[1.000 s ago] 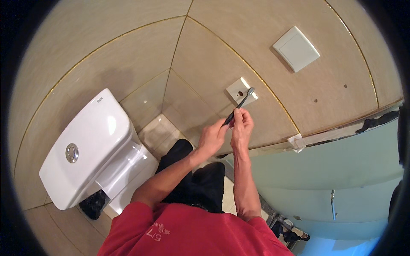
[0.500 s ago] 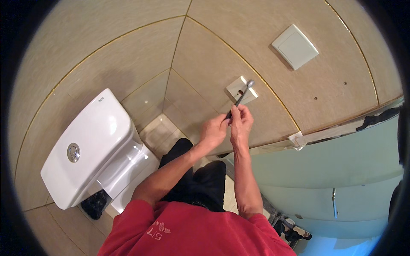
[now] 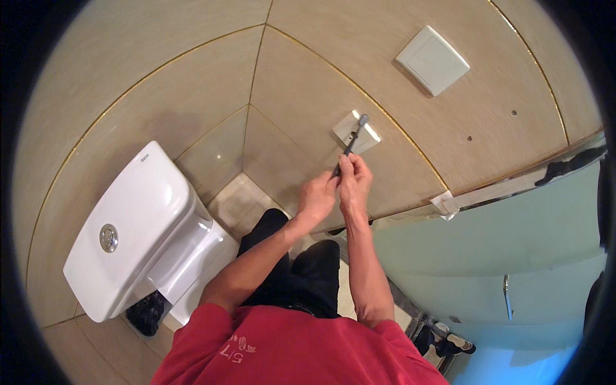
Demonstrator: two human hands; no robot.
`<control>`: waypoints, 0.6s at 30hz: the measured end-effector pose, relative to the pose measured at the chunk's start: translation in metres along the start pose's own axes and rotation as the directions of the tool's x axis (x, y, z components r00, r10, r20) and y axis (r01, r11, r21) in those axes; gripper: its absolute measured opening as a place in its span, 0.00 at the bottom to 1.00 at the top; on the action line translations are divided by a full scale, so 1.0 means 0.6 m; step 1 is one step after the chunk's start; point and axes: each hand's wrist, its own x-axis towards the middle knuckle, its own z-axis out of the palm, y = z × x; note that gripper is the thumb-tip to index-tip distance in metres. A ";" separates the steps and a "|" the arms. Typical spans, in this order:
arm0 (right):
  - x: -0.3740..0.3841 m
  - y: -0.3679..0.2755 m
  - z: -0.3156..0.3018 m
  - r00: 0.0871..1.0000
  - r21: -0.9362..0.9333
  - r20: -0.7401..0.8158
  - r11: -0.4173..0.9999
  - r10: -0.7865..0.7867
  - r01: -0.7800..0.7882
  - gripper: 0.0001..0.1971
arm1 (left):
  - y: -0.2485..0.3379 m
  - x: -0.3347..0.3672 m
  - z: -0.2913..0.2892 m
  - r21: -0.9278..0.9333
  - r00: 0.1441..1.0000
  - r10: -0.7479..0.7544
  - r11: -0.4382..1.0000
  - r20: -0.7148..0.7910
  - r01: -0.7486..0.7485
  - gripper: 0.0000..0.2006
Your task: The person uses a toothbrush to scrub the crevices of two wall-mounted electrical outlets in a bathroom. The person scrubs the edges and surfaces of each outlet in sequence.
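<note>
While fingers (image 3: 347, 165) curl closed, both hands (image 3: 317, 199) (image 3: 355, 186) grip a dark-handled tool (image 3: 350, 145).

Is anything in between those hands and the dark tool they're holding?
Nothing visible: the left hand and right hand hold the dark tool directly. Its grey head overlaps the white wall plate in view; contact is unclear.
</note>
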 end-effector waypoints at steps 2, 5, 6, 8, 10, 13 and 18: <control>-0.014 0.015 -0.026 0.999 0.016 -0.036 1.000 0.003 -0.003 0.07 | 0.004 -0.013 0.005 0.046 0.998 -0.024 0.999 0.057 0.021 0.09; -0.032 0.012 -0.042 0.998 0.050 -0.054 0.998 0.034 -0.031 0.07 | 0.002 -0.027 0.017 0.032 0.993 0.000 0.999 0.116 -0.004 0.09; -0.030 0.016 -0.043 0.999 0.052 -0.041 0.998 0.027 -0.025 0.07 | -0.002 -0.028 0.020 0.032 0.996 -0.009 0.999 0.091 0.006 0.08; -0.021 0.015 -0.041 1.000 0.070 -0.014 0.998 0.007 -0.006 0.07 | -0.005 -0.023 0.025 0.032 0.999 -0.012 0.999 0.052 0.010 0.08; -0.013 0.011 -0.020 0.999 0.046 -0.006 0.998 0.033 -0.033 0.07 | -0.014 -0.012 0.015 0.006 0.999 -0.021 1.000 0.045 0.021 0.09; 0.001 -0.017 0.009 0.996 0.062 0.042 0.995 0.080 -0.083 0.07 | -0.008 0.004 -0.006 0.013 0.999 0.033 0.999 -0.003 -0.033 0.09; 0.000 -0.006 0.018 0.995 0.104 0.074 0.992 0.060 -0.068 0.08 | -0.005 0.006 -0.024 0.073 0.999 0.046 0.996 -0.001 -0.046 0.10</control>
